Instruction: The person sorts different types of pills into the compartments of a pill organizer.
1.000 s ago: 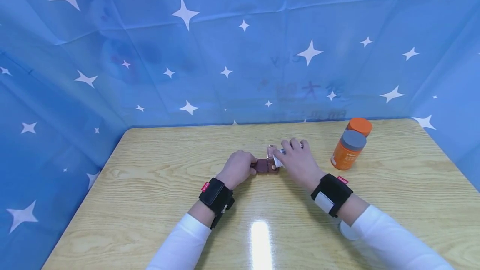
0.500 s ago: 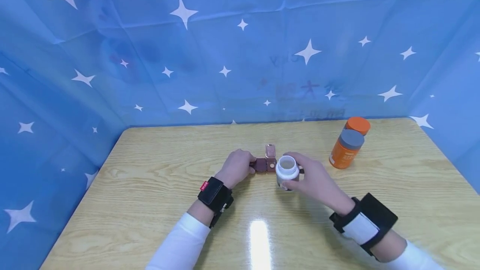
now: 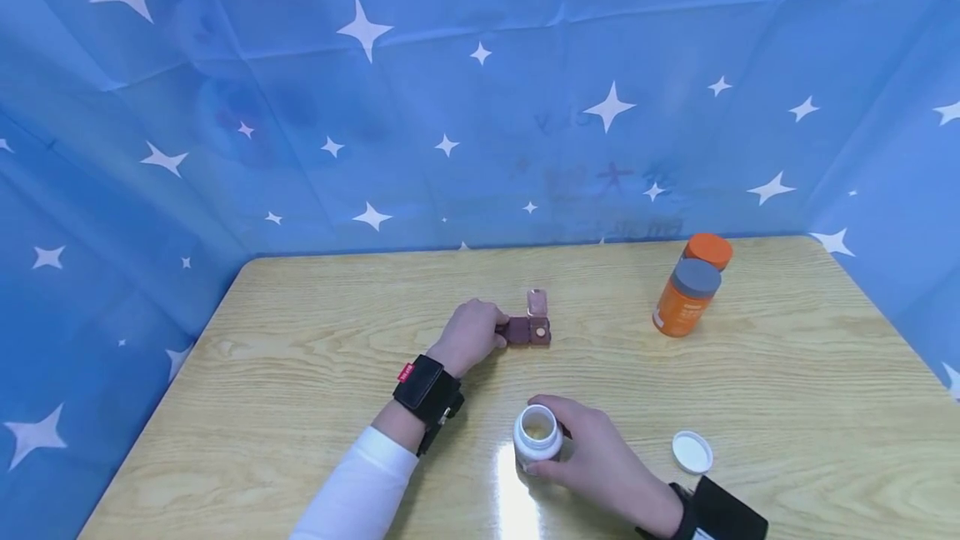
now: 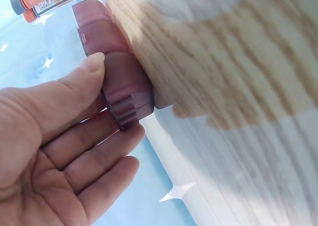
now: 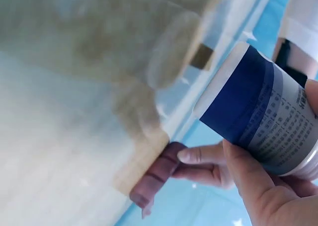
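A dark reddish-brown pill box (image 3: 519,330) lies on the table, its right-end lid (image 3: 537,302) flipped up. In that end compartment sits a small round pale pill (image 3: 541,332). My left hand (image 3: 468,336) pinches the box's left end between thumb and fingers; the left wrist view shows the thumb (image 4: 74,89) on its side. Closer to me, my right hand (image 3: 596,452) grips an uncapped white pill bottle (image 3: 534,447), mouth up. Its blue-and-white printed label (image 5: 248,102) shows in the right wrist view.
A white bottle cap (image 3: 692,452) lies on the table right of my right hand. At the back right stand an orange bottle with a grey lid (image 3: 681,307) and, behind it, another with an orange lid (image 3: 708,250). A blue star-patterned cloth (image 3: 450,90) hangs behind the table.
My right hand has turned the tipped bottle upright from over the pill box, then drawn it toward me. The white cap shows fully now. My left hand stays on the box.
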`<state>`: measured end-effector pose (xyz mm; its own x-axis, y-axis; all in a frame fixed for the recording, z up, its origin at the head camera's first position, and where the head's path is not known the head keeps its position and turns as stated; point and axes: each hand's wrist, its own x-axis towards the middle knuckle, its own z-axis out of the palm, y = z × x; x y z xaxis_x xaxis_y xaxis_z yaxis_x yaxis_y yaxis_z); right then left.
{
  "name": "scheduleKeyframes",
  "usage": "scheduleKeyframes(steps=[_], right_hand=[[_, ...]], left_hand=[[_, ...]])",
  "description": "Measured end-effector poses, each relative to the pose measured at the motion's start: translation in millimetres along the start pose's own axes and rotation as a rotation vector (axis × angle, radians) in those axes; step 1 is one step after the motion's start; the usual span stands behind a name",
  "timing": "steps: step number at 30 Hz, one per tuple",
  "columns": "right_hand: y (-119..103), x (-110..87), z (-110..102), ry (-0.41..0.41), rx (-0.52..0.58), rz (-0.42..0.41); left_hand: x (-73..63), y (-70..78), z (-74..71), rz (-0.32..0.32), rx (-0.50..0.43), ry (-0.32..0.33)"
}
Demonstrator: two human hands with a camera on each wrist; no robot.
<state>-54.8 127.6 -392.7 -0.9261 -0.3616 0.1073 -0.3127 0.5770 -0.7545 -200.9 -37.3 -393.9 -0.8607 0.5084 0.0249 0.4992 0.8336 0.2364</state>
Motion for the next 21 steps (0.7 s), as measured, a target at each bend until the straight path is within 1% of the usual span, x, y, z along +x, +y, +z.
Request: scheduleKeyframes(steps=[6, 12, 21], right_hand=[[0.5, -3.4, 5.4, -0.018, 0.012, 0.005], [1.3, -4.3, 5.6, -0.03, -0.038, 0.005], [1.3, -3.2, 5.2, -0.049, -0.063, 0.025]], left_hand=[[-0.5, -1.1, 0.4, 0.007, -0.003, 0.008], [0.3, -2.6, 1.6, 0.009, -0.006, 0.007], [0.5, -2.4, 2.4, 0.0, -0.028, -0.004]])
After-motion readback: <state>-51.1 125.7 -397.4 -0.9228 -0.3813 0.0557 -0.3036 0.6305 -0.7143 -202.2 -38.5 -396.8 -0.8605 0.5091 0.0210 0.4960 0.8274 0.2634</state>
